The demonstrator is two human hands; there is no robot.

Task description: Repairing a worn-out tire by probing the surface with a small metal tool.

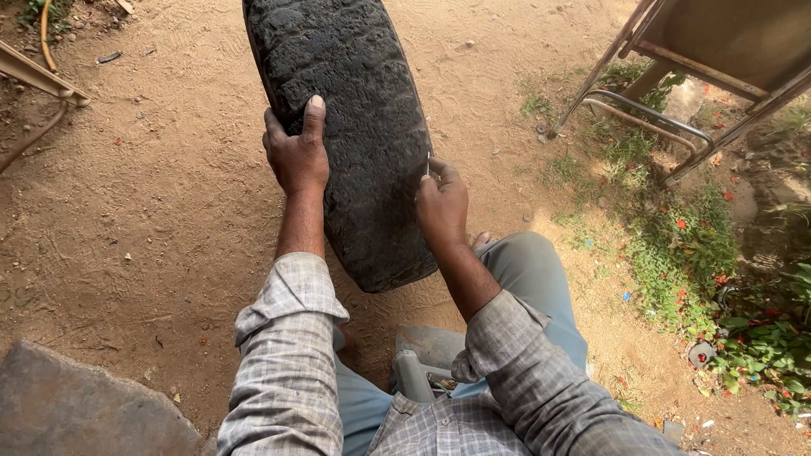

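A worn black tyre (355, 127) stands upright on the sandy ground (152, 211) at centre frame, its top cut off by the upper edge. The left hand (297, 152) lies flat on its tread, fingers spread, gripping nothing. The right hand (441, 201) pinches a thin metal tool (427, 165) against the tyre's right side; its tip is too small to make out. A metal frame (667, 93) at upper right is cropped.

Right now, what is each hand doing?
Left hand: open, pressed flat on the black tyre.
Right hand: closed, pinching a thin metal tool against the tyre's side.
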